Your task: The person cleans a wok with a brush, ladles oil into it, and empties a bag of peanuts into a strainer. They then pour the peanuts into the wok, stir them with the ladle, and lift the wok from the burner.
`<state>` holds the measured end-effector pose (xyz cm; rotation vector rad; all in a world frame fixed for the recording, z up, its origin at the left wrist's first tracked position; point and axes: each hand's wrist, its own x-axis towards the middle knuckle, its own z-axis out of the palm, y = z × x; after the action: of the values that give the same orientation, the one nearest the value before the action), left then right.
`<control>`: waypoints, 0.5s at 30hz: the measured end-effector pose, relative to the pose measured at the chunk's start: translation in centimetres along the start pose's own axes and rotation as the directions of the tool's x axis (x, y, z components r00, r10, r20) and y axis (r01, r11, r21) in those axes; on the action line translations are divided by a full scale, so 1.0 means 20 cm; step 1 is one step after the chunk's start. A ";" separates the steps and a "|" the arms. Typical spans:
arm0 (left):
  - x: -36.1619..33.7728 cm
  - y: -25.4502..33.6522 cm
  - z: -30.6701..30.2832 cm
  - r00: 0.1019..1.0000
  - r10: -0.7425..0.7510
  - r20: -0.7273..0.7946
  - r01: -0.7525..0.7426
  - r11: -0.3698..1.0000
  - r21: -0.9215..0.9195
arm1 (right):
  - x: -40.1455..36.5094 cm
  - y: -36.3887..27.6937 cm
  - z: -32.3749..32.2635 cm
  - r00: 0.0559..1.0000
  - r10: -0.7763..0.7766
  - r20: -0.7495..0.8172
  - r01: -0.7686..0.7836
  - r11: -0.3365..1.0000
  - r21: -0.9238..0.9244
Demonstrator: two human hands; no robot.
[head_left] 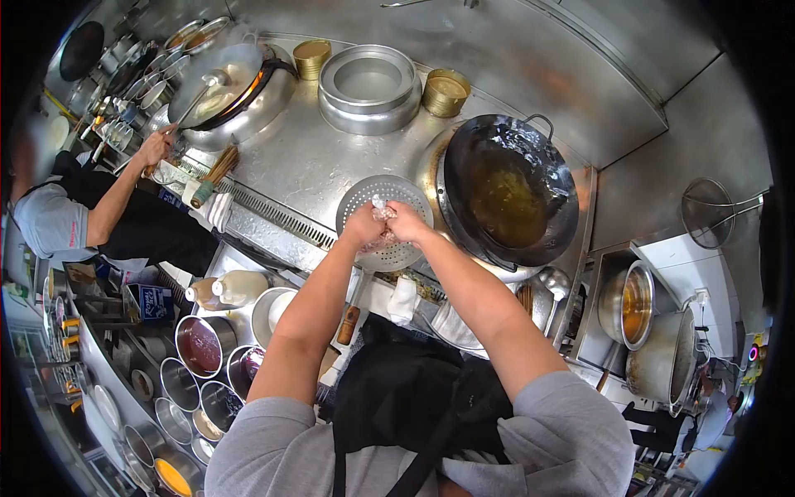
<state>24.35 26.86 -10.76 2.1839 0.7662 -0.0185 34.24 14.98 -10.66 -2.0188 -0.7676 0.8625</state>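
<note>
My left hand (363, 226) and my right hand (408, 222) are close together, fingers closed around a clear plastic bag (380, 201). Pinkish, lumpy contents show below my fingers; what they are I cannot make out. Under the bag lies a round perforated metal strainer (354, 199), with holes across its bowl. Just right of my right hand, a big black wok (466, 157) with yellowish oil (507, 203) in it rests on the burner.
At the left, a co-worker's hand (155, 147) holds a ladle (217, 79) over a steaming wok (186, 99). A metal pot (369, 116) and two tins (312, 60) stand behind. Sauce containers (201, 344) line the lower left. A ladle (555, 282) lies right of my forearm.
</note>
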 end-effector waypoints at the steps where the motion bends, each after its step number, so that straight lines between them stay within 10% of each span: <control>1: -0.01 0.02 -0.01 0.999 -0.014 0.043 0.014 1.000 -0.004 | 0.02 0.02 0.00 1.000 -0.027 -0.017 0.026 0.998 -0.056; 15: -0.02 -0.03 -0.16 0.955 0.181 0.233 -0.124 0.962 -0.242 | 0.06 0.09 -0.07 0.963 -0.261 0.065 0.260 0.965 0.019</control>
<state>22.91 29.18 -8.92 1.9708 0.4301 -0.1237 36.37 14.39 -11.96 -1.8349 -1.0383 0.7810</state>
